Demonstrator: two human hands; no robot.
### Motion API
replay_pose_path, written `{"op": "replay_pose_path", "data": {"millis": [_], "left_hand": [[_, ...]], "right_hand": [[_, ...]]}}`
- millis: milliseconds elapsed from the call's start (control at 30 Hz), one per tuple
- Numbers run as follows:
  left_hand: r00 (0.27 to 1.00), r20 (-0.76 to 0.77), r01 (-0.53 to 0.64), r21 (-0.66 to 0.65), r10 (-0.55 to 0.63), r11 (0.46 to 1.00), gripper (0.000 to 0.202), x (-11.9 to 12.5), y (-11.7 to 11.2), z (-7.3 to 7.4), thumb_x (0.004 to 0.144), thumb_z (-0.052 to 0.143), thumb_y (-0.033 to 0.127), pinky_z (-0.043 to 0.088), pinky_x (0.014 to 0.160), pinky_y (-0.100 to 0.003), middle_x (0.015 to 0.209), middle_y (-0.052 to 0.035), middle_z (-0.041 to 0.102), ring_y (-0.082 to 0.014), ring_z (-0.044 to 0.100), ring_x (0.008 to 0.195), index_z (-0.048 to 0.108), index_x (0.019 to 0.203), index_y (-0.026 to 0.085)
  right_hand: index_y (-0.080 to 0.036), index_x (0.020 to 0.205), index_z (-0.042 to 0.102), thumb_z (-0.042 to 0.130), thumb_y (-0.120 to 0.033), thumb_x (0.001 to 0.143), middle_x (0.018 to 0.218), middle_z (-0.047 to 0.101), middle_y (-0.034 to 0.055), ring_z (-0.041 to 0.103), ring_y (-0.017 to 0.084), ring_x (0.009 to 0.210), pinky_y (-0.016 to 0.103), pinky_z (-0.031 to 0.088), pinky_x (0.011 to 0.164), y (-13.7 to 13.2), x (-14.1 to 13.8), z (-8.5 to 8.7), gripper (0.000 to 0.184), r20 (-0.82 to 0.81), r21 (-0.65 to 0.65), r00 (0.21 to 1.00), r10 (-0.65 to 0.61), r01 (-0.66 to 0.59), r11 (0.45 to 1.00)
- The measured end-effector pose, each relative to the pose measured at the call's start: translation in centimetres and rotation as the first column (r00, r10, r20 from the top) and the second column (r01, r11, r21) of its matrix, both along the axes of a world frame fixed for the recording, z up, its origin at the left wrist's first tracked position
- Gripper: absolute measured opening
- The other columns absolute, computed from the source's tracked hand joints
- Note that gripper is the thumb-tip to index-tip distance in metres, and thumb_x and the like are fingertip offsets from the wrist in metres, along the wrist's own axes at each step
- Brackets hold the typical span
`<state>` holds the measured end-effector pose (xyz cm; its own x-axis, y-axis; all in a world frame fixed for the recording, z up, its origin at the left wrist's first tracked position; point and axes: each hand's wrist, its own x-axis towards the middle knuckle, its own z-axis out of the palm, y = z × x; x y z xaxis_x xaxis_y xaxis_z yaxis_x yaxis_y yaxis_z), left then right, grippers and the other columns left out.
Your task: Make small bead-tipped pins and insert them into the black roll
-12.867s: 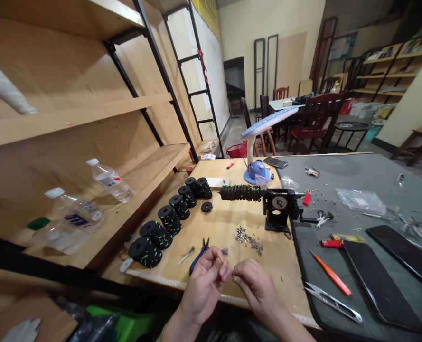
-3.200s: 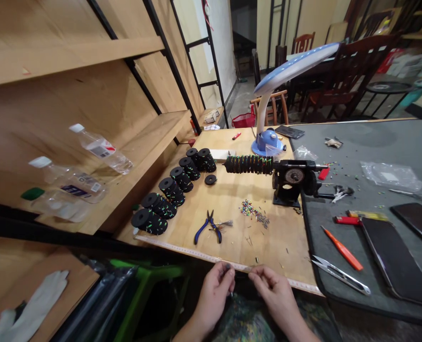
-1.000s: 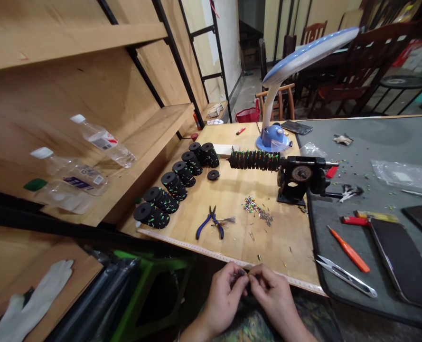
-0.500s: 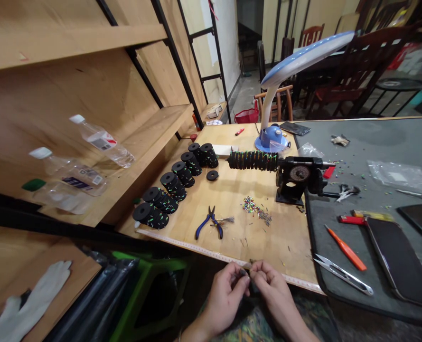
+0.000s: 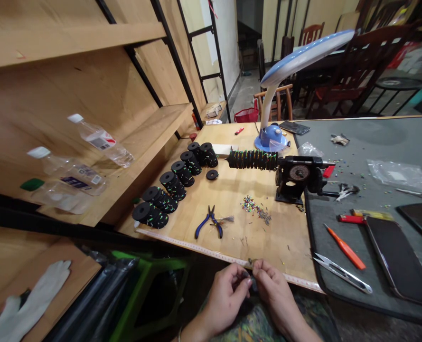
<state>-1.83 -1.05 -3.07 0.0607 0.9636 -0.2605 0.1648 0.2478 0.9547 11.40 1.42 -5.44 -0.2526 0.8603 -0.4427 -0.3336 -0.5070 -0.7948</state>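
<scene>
My left hand [image 5: 227,297] and my right hand [image 5: 275,289] are close together just below the front edge of the wooden board [image 5: 232,209], fingertips pinched and meeting on a small dark piece [image 5: 249,279] that I cannot make out. Blue-handled pliers [image 5: 208,222] lie on the board ahead of my hands, with a small heap of coloured beads and pins [image 5: 254,209] to their right. A black hand-crank winder [image 5: 296,178] holds a row of black spools [image 5: 252,159]. More black spools [image 5: 171,187] lie in a line to the left.
Thread snips [image 5: 341,273], an orange pen [image 5: 344,247], a red lighter [image 5: 349,219] and two phones [image 5: 396,259] lie on the grey mat at right. A blue desk lamp [image 5: 273,135] stands behind the winder. Water bottles [image 5: 68,178] lie on the left shelf. A white glove [image 5: 29,304] lies lower left.
Over the last second my hands have stayed pinched together at the board's front edge, shifting only slightly. Nothing on the board has moved.
</scene>
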Motion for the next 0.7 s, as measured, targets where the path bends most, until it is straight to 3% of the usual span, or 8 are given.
{"op": "replay_pose_path", "data": {"millis": [100, 300, 533, 700], "left_hand": [[0.998, -0.058, 0.034, 0.019, -0.033, 0.999, 0.013, -0.1, 0.0, 0.1, 0.084, 0.057, 0.026, 0.044, 0.057, -0.023, 0.063, -0.0016, 0.06, -0.0132, 0.054, 0.056, 0.06, 0.076, 0.016], [0.995, -0.097, 0.043, 0.031, -0.04, 0.999, 0.012, -0.4, -0.2, 0.1, 0.083, 0.057, 0.025, 0.043, 0.059, -0.023, 0.063, -0.0021, 0.061, -0.0141, 0.055, 0.058, 0.061, 0.075, 0.017], [0.997, -0.067, 0.041, -0.018, -0.042, 0.999, 0.012, -0.3, 0.1, 0.3, 0.083, 0.057, 0.025, 0.042, 0.055, -0.022, 0.06, 0.0006, 0.056, -0.0126, 0.053, 0.054, 0.058, 0.075, 0.017], [0.998, -0.061, 0.023, -0.021, -0.025, 1.0, 0.013, -0.4, 0.1, 0.2, 0.084, 0.057, 0.026, 0.041, 0.055, -0.021, 0.061, 0.0012, 0.054, -0.0121, 0.051, 0.054, 0.057, 0.074, 0.017]], "right_hand": [[-0.021, 0.064, 0.048, 0.062, -0.03, 0.066, 0.05, 0.031, -0.0115, 0.02, 0.007, 0.044, 0.02, 0.017, 0.044, 0.1, 0.0, 0.5, 0.017, -0.07, -0.077, 0.997, -0.02, 0.015, 0.997], [-0.021, 0.065, 0.047, 0.063, -0.031, 0.065, 0.046, 0.025, -0.0132, 0.014, 0.006, 0.043, 0.021, 0.01, 0.044, 0.2, 0.2, 0.8, 0.019, -0.043, -0.112, 0.999, -0.034, 0.029, 0.993], [-0.021, 0.067, 0.047, 0.065, -0.038, 0.068, 0.045, 0.025, -0.0135, 0.015, 0.006, 0.042, 0.021, 0.009, 0.042, 0.4, 0.5, -0.6, 0.025, 0.013, -0.05, 1.0, -0.026, 0.026, 0.998], [-0.021, 0.069, 0.048, 0.065, -0.042, 0.072, 0.048, 0.025, -0.0123, 0.016, 0.006, 0.044, 0.022, 0.01, 0.043, 0.2, 0.6, -0.5, 0.027, 0.051, -0.012, 0.998, -0.034, 0.035, 0.999]]}}
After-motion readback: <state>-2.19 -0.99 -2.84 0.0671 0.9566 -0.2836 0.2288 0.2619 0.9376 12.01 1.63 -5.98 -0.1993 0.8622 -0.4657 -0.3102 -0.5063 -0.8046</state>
